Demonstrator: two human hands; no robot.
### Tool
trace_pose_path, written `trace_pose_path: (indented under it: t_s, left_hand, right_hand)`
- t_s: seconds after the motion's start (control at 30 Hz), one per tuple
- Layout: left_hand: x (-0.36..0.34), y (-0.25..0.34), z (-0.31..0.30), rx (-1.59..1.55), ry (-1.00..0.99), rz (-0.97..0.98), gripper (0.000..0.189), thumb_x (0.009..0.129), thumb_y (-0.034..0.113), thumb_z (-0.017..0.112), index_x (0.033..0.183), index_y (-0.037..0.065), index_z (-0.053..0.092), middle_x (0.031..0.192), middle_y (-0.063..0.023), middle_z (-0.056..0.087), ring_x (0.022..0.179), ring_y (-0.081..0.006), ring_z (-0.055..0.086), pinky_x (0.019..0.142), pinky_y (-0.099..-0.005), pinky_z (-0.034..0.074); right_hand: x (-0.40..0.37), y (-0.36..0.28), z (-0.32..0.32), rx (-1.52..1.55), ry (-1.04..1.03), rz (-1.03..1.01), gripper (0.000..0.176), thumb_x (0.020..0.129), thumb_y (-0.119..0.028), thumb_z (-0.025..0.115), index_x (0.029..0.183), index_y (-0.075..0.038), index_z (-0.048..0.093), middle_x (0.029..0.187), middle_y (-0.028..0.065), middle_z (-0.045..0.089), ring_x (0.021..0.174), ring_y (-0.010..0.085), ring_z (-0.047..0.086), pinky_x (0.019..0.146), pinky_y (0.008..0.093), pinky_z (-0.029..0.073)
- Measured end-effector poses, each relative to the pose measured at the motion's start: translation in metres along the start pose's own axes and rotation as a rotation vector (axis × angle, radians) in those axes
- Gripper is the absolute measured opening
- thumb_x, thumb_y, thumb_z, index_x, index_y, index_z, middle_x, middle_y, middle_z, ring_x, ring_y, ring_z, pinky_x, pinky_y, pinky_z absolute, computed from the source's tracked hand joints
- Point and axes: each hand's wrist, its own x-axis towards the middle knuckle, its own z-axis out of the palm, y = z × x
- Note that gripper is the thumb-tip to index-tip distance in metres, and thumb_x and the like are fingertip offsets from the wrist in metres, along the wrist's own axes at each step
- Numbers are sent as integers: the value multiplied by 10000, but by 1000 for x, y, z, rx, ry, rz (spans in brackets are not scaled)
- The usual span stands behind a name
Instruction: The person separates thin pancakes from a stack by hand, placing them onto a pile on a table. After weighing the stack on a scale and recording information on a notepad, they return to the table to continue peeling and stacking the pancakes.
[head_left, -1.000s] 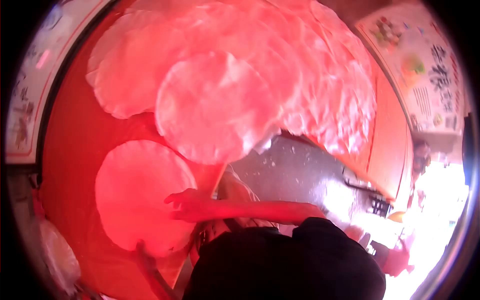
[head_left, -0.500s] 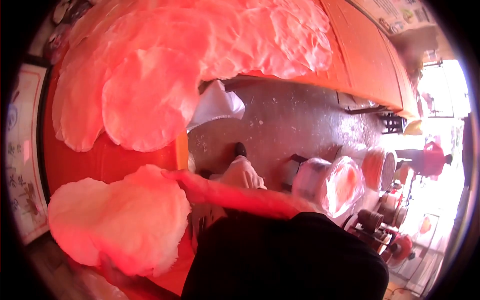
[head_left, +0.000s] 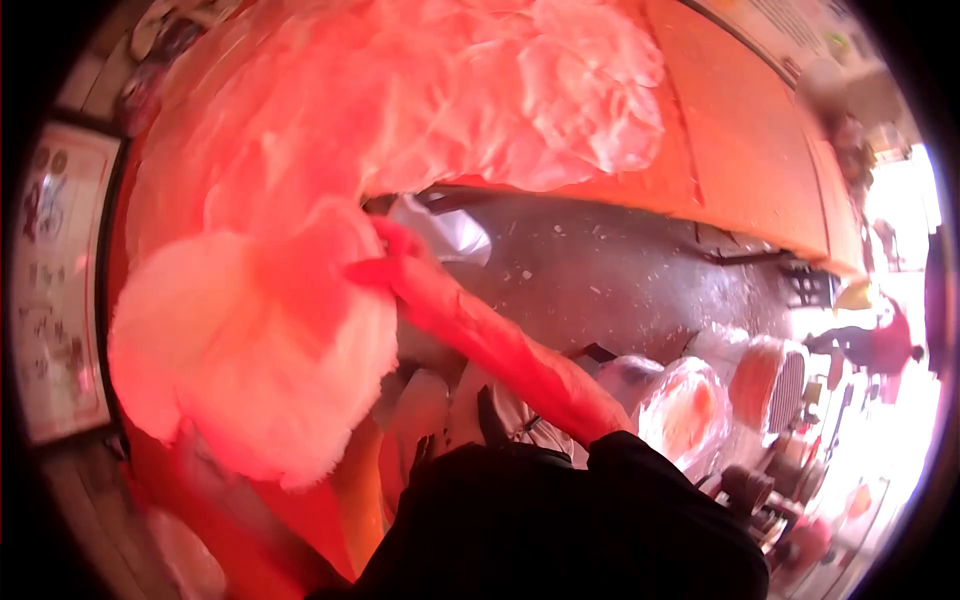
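Right hand had its fingers closed on the right edge of the sheet — thin, round, pale, with a fold near the grip. Left hand was at the near left edge, blurred and partly behind the sheet; couldn't tell how its fingers stood. Sheet was spread between both hands over the left part of the bench, its far edge overlapping the pile in view — contact unclear. Pile lay wrinkled along the far side. Framed board at left, plastic-wrapped tub near right, a person well apart at far right.
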Motion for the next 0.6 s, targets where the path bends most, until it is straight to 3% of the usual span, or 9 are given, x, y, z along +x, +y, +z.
trace_pose_path:
  t_s: [0.1, 0.2, 0.23, 0.27, 0.37, 0.47, 0.53, 0.57, 0.6]
  left_hand:
    - [-25, 6, 38, 27, -15, 27, 252, 933, 202, 462, 1097, 18, 517, 779, -106, 619, 530, -166, 544, 481, -269, 456]
    - [-95, 13, 31, 71, 150, 72, 253, 933, 201, 463, 1099, 17, 516, 784, -106, 618, 536, -167, 544, 486, -270, 457]
    - [-114, 16, 29, 79, 194, 85, 253, 932, 200, 463, 1100, 17, 516, 786, -106, 618, 539, -167, 544, 488, -271, 457]
    - [-132, 18, 26, 82, 235, 99, 254, 932, 200, 464, 1101, 17, 516, 788, -105, 617, 542, -168, 544, 490, -271, 457]
    - [-182, 21, 8, 73, 354, 120, 255, 932, 199, 465, 1104, 17, 514, 795, -105, 616, 551, -169, 544, 497, -273, 457]
    - [-243, 26, -13, 58, 479, 99, 256, 931, 198, 466, 1106, 17, 513, 802, -105, 615, 560, -170, 544, 504, -275, 458]
    - [-261, 25, -35, 24, 501, 65, 257, 931, 197, 467, 1108, 17, 512, 806, -105, 615, 566, -171, 544, 508, -277, 458]
    - [-265, 22, -46, 0, 499, 43, 258, 931, 197, 468, 1109, 16, 512, 808, -105, 614, 569, -171, 544, 511, -277, 458]
    - [-265, 18, -58, -23, 489, 29, 258, 931, 196, 468, 1110, 16, 512, 810, -105, 614, 572, -172, 544, 513, -278, 458]
  right_hand:
    - [18, 16, 10, -162, -58, -34, 588, 745, 52, 652, 1290, 32, 433, 1012, 89, 638, 856, 192, 635, 724, 305, 523]
    - [12, 39, 11, -232, -57, 200, 550, 778, -64, 673, 1268, 23, 440, 945, 126, 647, 796, 209, 648, 678, 332, 530]
    - [2, 65, -18, -202, -104, 195, 557, 808, -85, 654, 1309, 17, 431, 956, 124, 634, 893, 214, 630, 788, 344, 525]
    - [-8, 90, -39, -224, -124, 184, 556, 815, -106, 653, 1305, 27, 426, 902, 111, 632, 852, 210, 624, 761, 338, 527]
    - [-30, 115, -29, -696, -64, 409, 548, 825, -158, 660, 1293, 20, 437, 911, 106, 633, 832, 200, 622, 739, 318, 526]
    - [-43, 162, 8, -920, -279, 329, 528, 802, -214, 690, 1246, -2, 497, 924, 108, 641, 826, 198, 624, 738, 307, 526]
    - [-51, 187, 59, -1236, -412, 197, 497, 762, -239, 725, 1189, -42, 564, 932, 113, 649, 829, 208, 630, 758, 313, 519]
    - [-59, 211, 71, -1182, -475, 11, 490, 737, -267, 731, 1164, -73, 592, 962, 134, 649, 862, 250, 629, 778, 353, 513]
    - [-60, 235, 78, -1294, -588, -302, 456, 721, -284, 729, 1119, -88, 626, 1002, 148, 639, 909, 294, 616, 780, 390, 509]
